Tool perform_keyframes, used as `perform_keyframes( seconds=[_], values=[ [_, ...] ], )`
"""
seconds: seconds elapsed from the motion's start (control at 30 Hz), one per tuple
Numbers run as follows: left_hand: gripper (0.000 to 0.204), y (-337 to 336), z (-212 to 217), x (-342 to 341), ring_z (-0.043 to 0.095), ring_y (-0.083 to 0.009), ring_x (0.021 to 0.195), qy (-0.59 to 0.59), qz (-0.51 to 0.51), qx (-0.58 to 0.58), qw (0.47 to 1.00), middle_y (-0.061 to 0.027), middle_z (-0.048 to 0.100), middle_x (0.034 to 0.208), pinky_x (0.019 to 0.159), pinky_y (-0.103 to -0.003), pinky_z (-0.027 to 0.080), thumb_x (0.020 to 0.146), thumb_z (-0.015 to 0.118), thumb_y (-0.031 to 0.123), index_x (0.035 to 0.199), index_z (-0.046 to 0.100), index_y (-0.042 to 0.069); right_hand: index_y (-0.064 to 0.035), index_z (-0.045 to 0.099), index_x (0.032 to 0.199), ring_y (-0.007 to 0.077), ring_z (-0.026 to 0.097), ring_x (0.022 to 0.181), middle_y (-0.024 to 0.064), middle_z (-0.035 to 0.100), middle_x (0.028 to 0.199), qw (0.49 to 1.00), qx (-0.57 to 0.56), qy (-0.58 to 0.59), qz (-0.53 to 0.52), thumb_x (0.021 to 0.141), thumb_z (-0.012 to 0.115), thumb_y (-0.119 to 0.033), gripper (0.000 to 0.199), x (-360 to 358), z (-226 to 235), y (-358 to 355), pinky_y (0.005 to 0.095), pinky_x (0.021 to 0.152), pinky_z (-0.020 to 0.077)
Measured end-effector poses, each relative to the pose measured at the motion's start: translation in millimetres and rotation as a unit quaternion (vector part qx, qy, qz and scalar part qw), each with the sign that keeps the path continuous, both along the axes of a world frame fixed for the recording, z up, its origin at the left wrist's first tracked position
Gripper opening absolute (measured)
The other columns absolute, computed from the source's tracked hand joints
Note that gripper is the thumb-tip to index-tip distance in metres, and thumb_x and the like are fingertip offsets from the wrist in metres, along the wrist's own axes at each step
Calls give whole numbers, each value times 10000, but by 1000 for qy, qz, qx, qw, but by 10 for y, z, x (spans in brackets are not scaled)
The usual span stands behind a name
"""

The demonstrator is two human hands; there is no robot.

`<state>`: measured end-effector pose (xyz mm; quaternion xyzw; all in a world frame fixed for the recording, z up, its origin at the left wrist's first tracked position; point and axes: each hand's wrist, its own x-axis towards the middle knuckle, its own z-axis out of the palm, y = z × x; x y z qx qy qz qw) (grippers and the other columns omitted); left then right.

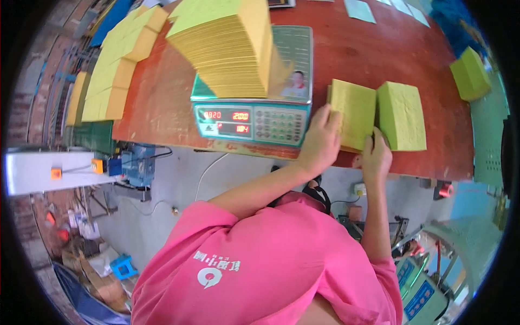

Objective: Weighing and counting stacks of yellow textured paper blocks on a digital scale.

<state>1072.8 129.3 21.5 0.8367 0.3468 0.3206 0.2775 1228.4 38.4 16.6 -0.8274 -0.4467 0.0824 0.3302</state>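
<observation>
A squarish stack of yellow paper sheets (pixel 355 114) is on the red table between my two hands. My left hand (pixel 323 140) grips its left side, fingers bent along the edge. My right hand (pixel 377 154) closes on its lower right corner, fingertips in the narrow gap to a second yellow paper stack (pixel 402 116). That second stack sits just to the right, apart from the first at the top. Left of my left hand, a teal digital scale (pixel 249 123) with lit red digits carries a tall, leaning pile of yellow paper (pixel 227 54).
More yellow paper stacks (pixel 111 81) line the table's left end. Another yellow-green stack (pixel 470 75) stands at the right edge of the red table (pixel 417 49). A blue motor (pixel 138 165) and a small blue stool (pixel 123 267) are on the left, below table height.
</observation>
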Motion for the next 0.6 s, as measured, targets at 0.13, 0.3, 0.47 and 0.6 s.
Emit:
perform_keyframes(
  seconds=[0.13,0.3,0.47,0.6],
  values=[
    [680,-104,87,-149,394,-499,1319,49,-45,-17,998,-324,243,1511,1067,-484,412,788,747,99,1388,438,11,50,586,1233,420,643,994,274,644,1118,999,1,-27,35,967,524,-181,357,14,-42,-10,465,870,507],
    [718,-16,-101,-161,434,-491,1296,77,-48,-12,996,-326,187,1538,1030,-472,456,787,773,151,1411,439,28,55,571,1239,428,644,981,276,646,1111,999,3,7,51,977,504,-170,351,-30,-23,68,468,864,510],
    [665,-37,65,-220,471,-483,1265,63,-37,26,997,-337,199,1530,1010,-451,475,794,763,139,1379,476,8,21,561,1275,436,611,1062,269,626,1169,995,-52,79,38,978,516,-170,357,-74,113,109,475,904,491],
    [567,-33,814,-582,563,-436,1179,34,-89,89,991,-288,356,1482,968,-438,504,783,758,100,1301,554,-7,7,579,1257,435,623,1004,256,606,1205,998,-15,-58,34,956,566,-164,347,-199,361,-122,468,854,506]
  ],
)
